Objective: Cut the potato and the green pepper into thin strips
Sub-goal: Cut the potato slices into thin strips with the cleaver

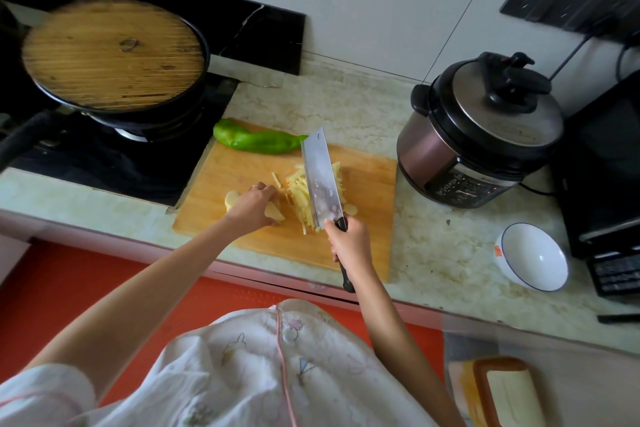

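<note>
Right-hand grip (349, 243) is closed round a black-handled steel cleaver (320, 177) laid over pale potato strips (299, 196); left-hand grip (252, 204) is curled onto potato slices (276, 214); a whole green pepper (254, 140) is seen on the wooden board (242, 170).

Your potato is partly cut: a loose heap of pale yellow strips (299, 196) lies mid-board (367, 204), partly under the cleaver (320, 180). A few uncut slices (275, 214) sit just left of it, beneath your left hand (252, 206). Your green pepper (256, 141) lies whole along the far edge.
</note>
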The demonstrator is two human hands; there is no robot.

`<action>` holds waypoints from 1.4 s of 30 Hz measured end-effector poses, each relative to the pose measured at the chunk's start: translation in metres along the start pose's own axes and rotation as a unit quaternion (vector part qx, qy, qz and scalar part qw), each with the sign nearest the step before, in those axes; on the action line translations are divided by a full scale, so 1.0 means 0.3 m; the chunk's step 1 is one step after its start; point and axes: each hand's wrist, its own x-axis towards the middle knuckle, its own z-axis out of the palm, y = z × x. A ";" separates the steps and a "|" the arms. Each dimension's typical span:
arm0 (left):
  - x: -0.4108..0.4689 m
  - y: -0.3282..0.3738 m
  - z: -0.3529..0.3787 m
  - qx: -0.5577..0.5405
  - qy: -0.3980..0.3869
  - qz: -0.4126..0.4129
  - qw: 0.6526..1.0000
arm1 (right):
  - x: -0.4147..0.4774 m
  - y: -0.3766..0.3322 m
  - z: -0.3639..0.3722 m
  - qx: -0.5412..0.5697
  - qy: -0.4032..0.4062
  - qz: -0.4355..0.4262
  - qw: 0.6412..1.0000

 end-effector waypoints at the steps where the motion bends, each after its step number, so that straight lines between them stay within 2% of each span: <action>1: 0.003 -0.001 -0.005 0.006 -0.010 0.020 1.000 | 0.000 0.000 -0.001 0.000 0.001 0.001 1.000; 9: 0.039 0.003 -0.045 0.109 -0.086 0.123 0.983 | 0.003 -0.004 -0.009 0.001 0.001 -0.004 1.000; 15: 0.038 -0.007 -0.061 0.128 -0.092 0.160 0.974 | 0.008 -0.005 -0.009 -0.002 0.001 -0.001 1.000; 22: 0.015 -0.016 -0.044 0.144 -0.065 0.165 0.974 | 0.015 -0.007 0.001 -0.001 0.004 -0.002 1.000; 24: -0.011 -0.034 -0.036 0.125 0.000 0.168 0.978 | 0.018 -0.009 0.007 -0.002 0.002 -0.004 1.000; 25: -0.023 -0.049 -0.038 0.096 0.047 0.145 0.984 | 0.019 -0.010 0.009 -0.002 0.002 -0.004 1.000; 27: -0.043 -0.094 -0.058 0.049 0.105 0.027 0.993 | 0.023 -0.010 0.010 0.001 0.002 -0.005 1.000; 29: -0.062 -0.143 -0.080 0.070 0.075 -0.093 0.990 | 0.025 -0.009 0.011 0.006 0.004 -0.008 1.000; 30: -0.071 -0.162 -0.084 0.083 0.053 -0.117 0.988 | 0.027 -0.008 0.013 0.007 0.003 -0.008 1.000; 34: -0.071 -0.178 -0.084 0.005 0.048 -0.056 0.997 | 0.034 -0.008 0.025 0.003 0.001 -0.006 1.000; 38: -0.059 -0.165 -0.086 -0.006 0.040 -0.054 0.998 | 0.041 -0.019 0.043 0.004 -0.001 -0.007 1.000; 42: -0.053 -0.174 -0.082 -0.013 0.022 -0.018 1.000 | 0.045 -0.022 0.054 0.000 -0.003 -0.015 1.000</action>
